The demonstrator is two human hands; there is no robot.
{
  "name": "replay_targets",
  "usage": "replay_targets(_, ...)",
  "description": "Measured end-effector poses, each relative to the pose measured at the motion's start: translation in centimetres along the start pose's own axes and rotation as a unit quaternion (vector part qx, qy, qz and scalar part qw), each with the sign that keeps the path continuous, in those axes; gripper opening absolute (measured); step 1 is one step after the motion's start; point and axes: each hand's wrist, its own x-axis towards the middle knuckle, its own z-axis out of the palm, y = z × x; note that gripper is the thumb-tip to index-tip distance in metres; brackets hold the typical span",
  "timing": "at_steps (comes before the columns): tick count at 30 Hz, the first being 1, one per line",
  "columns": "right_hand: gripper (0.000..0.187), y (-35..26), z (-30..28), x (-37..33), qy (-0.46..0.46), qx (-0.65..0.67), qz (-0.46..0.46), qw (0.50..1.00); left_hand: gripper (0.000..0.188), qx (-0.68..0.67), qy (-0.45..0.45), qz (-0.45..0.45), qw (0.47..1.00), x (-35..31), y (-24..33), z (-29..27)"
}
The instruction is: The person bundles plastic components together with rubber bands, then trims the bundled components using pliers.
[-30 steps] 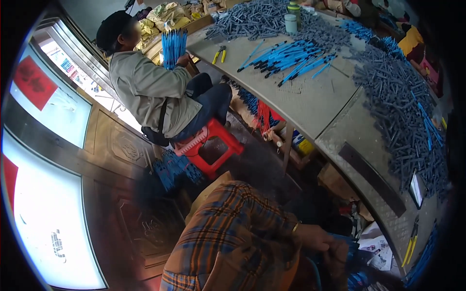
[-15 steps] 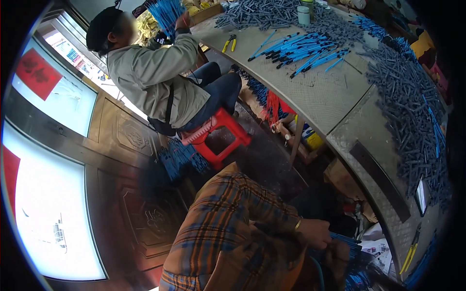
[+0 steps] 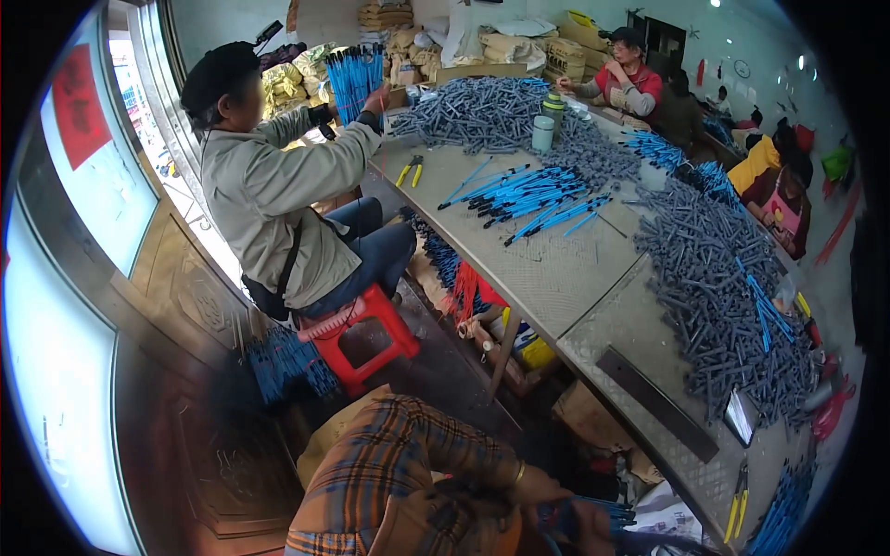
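At the lower edge, my left arm in an orange-and-blue plaid sleeve reaches toward the right. My left hand (image 3: 545, 486), with a gold-coloured band at the wrist, is closed at a bundle of thin blue rods (image 3: 612, 511) low beside the table edge. My right hand (image 3: 593, 532) is close by, dark and partly cut off by the frame, so its fingers are hard to make out. On the table nearest my hands lie yellow-handled pliers (image 3: 737, 505), a dark flat bar (image 3: 656, 403) and a phone-like slab (image 3: 742, 416).
Grey plastic pieces (image 3: 732, 306) heap along the table (image 3: 519, 264), with blue black-tipped rods (image 3: 528, 196) and two bottles (image 3: 542, 134). At left a co-worker on a red stool (image 3: 357, 343) holds a rod bundle (image 3: 355, 83). More people sit beyond; sacks (image 3: 528, 46) stack behind.
The view has swung up and to the right, bringing the far room and more people into sight. My hands now sit lower in the picture, still together at the blue rods.
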Motion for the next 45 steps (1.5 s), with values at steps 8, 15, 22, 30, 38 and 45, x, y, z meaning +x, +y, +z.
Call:
replay_targets(8,0.047,-9.6,-10.8,6.3,-0.024,-0.190,-0.108,0.975,0.121,-0.083,-0.043,-0.075,0.993,0.4,-0.6,-0.8)
replay_targets(15,0.076,-8.9,-11.1,6.5,-0.098,-0.089,-0.093,0.987,0.123,-0.164,-0.051,-0.060,0.983,0.3,-0.6,-1.3)
replay_targets(22,0.085,-9.7,-12.6,6.9,-0.180,-0.043,-0.038,0.982,0.120,-0.233,-0.019,-0.055,0.971,0.5,-1.2,-1.7)
replay_targets(30,0.083,-10.3,-11.5,5.3,-0.074,-0.183,-0.082,0.977,0.106,-0.147,-0.020,-0.090,0.985,0.4,0.9,-1.8)
replay_targets(38,0.090,-10.7,-13.8,4.8,-0.101,-0.076,-0.007,0.992,0.092,-0.068,0.085,-0.010,0.994,-1.8,4.2,-5.7)
replay_targets(45,0.101,-8.2,-14.3,-3.1,0.014,0.080,0.228,0.970,0.070,0.043,0.308,0.093,0.946,-4.6,6.6,-7.8)
